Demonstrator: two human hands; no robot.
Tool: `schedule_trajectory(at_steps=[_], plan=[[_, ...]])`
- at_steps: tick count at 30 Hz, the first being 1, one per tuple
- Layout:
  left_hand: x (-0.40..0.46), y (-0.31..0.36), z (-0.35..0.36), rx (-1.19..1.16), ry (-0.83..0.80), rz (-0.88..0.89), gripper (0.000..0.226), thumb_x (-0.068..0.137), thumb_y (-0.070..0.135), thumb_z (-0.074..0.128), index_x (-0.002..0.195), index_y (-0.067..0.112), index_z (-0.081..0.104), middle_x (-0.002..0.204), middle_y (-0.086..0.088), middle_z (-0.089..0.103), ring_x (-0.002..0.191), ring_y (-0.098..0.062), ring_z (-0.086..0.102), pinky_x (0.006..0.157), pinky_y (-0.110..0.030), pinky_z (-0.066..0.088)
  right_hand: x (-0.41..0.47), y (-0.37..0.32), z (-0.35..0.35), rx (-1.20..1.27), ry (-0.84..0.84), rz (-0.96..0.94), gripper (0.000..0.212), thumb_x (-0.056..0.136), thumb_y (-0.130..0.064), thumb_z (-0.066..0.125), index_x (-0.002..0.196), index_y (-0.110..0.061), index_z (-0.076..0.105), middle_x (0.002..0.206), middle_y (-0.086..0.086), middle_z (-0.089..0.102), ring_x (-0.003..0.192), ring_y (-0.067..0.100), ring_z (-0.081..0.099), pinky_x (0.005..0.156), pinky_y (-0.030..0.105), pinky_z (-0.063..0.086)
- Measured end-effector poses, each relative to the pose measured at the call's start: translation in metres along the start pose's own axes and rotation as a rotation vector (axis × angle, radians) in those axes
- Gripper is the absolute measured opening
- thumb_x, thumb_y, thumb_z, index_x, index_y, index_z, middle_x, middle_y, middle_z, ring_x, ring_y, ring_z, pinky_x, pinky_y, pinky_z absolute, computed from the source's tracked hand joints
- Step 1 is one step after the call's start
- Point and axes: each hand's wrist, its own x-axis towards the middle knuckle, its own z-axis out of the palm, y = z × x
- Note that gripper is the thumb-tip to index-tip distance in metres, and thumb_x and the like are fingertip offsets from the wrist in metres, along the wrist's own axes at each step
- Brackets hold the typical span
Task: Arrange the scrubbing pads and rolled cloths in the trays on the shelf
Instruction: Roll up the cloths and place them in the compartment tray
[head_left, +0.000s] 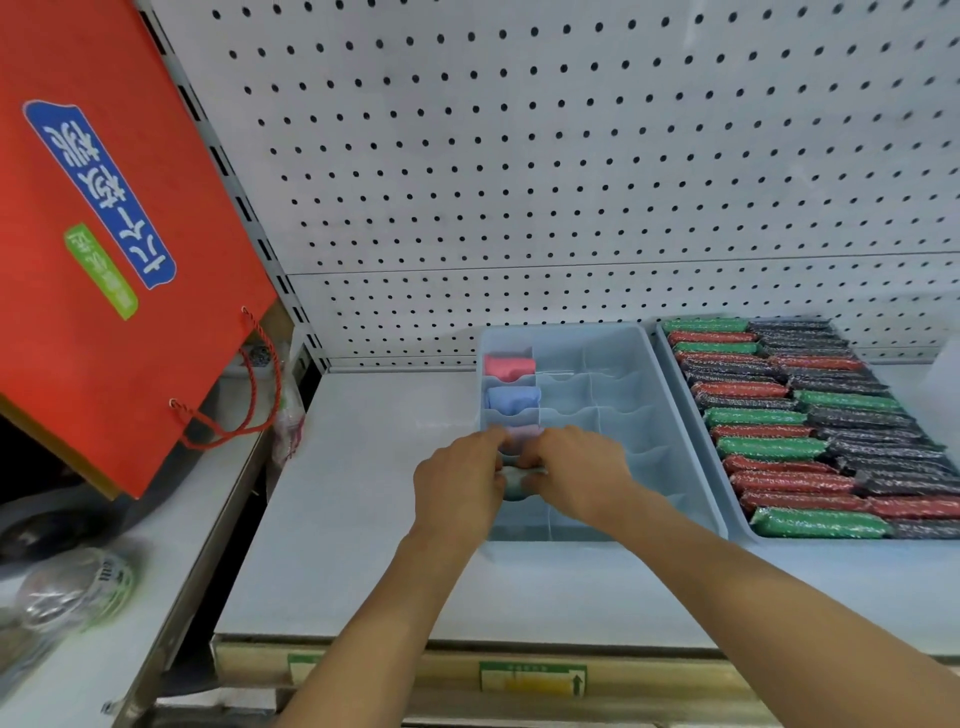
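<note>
A pale blue divided tray (644, 364) sits on the white shelf (363, 519). Its left column holds a pink rolled cloth (508, 365), a blue rolled cloth (511, 401) and a lilac rolled cloth (522, 432). My left hand (460, 480) and my right hand (576, 470) meet over the compartment below these, both closed on a grey-green rolled cloth (516, 480) that is mostly hidden between the fingers. To the right, a second blue tray (685, 415) is packed with red, green and black scrubbing pads (810, 415).
A perforated white back panel (571, 156) rises behind the trays. A red paper bag (104, 234) with cord handles hangs at the left over a neighbouring shelf with blurred packaged goods (67, 592). The shelf's front edge carries price labels (532, 678).
</note>
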Motion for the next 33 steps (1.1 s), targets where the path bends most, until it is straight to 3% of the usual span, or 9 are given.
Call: schedule_trajectory(at_steps=[5, 8, 10, 14, 18, 21, 25, 29, 33], plan=[[-0.013, -0.005, -0.004, -0.125, -0.015, 0.123, 0.031, 0.088, 0.036, 0.064, 0.118, 0.043, 0.059, 0.111, 0.015, 0.063, 0.111, -0.009, 0.047, 0.084, -0.024, 0.045, -0.026, 0.017, -0.019, 0.193, 0.053, -0.031, 0.023, 0.093, -0.033, 0.055, 0.113, -0.039, 0.066, 0.108, -0.016, 0.065, 0.093, 0.010, 0.058, 0.077, 0.027, 0.047], [-0.029, -0.001, -0.004, -0.123, 0.094, 0.199, 0.027, 0.089, 0.039, 0.062, 0.116, 0.039, 0.061, 0.118, 0.019, 0.062, 0.125, -0.007, 0.036, 0.098, -0.019, 0.030, -0.055, 0.044, -0.023, 0.239, 0.211, -0.055, 0.025, 0.092, -0.034, 0.057, 0.116, -0.032, 0.065, 0.116, -0.011, 0.065, 0.109, 0.011, 0.057, 0.090, 0.031, 0.047], [-0.036, 0.014, -0.006, -0.185, 0.143, 0.235, 0.028, 0.090, 0.040, 0.060, 0.118, 0.037, 0.060, 0.122, 0.021, 0.058, 0.122, 0.000, 0.036, 0.098, -0.011, 0.024, -0.077, 0.064, -0.027, 0.266, 0.354, -0.105, 0.026, 0.089, -0.033, 0.058, 0.112, -0.027, 0.068, 0.111, -0.010, 0.067, 0.105, 0.013, 0.059, 0.088, 0.034, 0.050], [-0.042, 0.072, -0.004, -0.322, 0.129, 0.250, 0.032, 0.092, 0.050, 0.051, 0.121, 0.038, 0.056, 0.120, 0.024, 0.054, 0.115, 0.004, 0.045, 0.095, -0.020, 0.040, -0.118, 0.101, -0.041, 0.213, 0.599, -0.070, 0.023, 0.086, -0.030, 0.059, 0.106, -0.026, 0.069, 0.104, -0.012, 0.068, 0.095, 0.014, 0.065, 0.075, 0.035, 0.055], [-0.040, 0.148, 0.004, -0.370, 0.129, 0.341, 0.029, 0.093, 0.048, 0.050, 0.120, 0.038, 0.056, 0.112, 0.024, 0.056, 0.109, 0.003, 0.048, 0.086, -0.019, 0.039, -0.154, 0.140, -0.060, 0.156, 0.750, 0.020, 0.021, 0.087, -0.032, 0.059, 0.106, -0.030, 0.067, 0.102, -0.014, 0.068, 0.090, 0.014, 0.066, 0.070, 0.034, 0.054], [-0.036, 0.205, 0.015, -0.385, 0.099, 0.379, 0.033, 0.093, 0.052, 0.047, 0.124, 0.042, 0.053, 0.112, 0.024, 0.057, 0.107, 0.004, 0.051, 0.088, -0.023, 0.045, -0.177, 0.177, -0.074, 0.170, 0.800, 0.117, 0.022, 0.087, -0.035, 0.057, 0.107, -0.032, 0.067, 0.101, -0.014, 0.068, 0.086, 0.014, 0.066, 0.066, 0.025, 0.050], [-0.033, 0.278, 0.030, -0.514, 0.069, 0.412, 0.031, 0.092, 0.047, 0.052, 0.123, 0.039, 0.054, 0.105, 0.023, 0.062, 0.098, 0.003, 0.058, 0.084, -0.034, 0.052, -0.206, 0.234, -0.092, 0.232, 0.875, 0.197, 0.021, 0.086, -0.034, 0.057, 0.104, -0.031, 0.068, 0.099, -0.016, 0.068, 0.084, 0.010, 0.066, 0.060, 0.026, 0.051], [-0.024, 0.346, 0.051, -0.581, 0.011, 0.447, 0.032, 0.093, 0.045, 0.053, 0.124, 0.037, 0.054, 0.104, 0.022, 0.063, 0.096, 0.004, 0.058, 0.086, -0.034, 0.052, -0.231, 0.292, -0.104, 0.282, 0.942, 0.259, 0.017, 0.088, -0.030, 0.063, 0.104, -0.033, 0.068, 0.093, -0.017, 0.065, 0.080, 0.003, 0.057, 0.063, 0.027, 0.050], [-0.008, 0.401, 0.084, -0.640, -0.018, 0.471, 0.035, 0.093, 0.043, 0.056, 0.126, 0.033, 0.054, 0.118, 0.018, 0.058, 0.115, 0.000, 0.050, 0.098, -0.027, 0.043, -0.243, 0.354, -0.118, 0.318, 0.753, 0.364, 0.014, 0.090, -0.033, 0.062, 0.102, -0.037, 0.068, 0.095, -0.019, 0.066, 0.080, 0.002, 0.060, 0.068, 0.026, 0.049]])
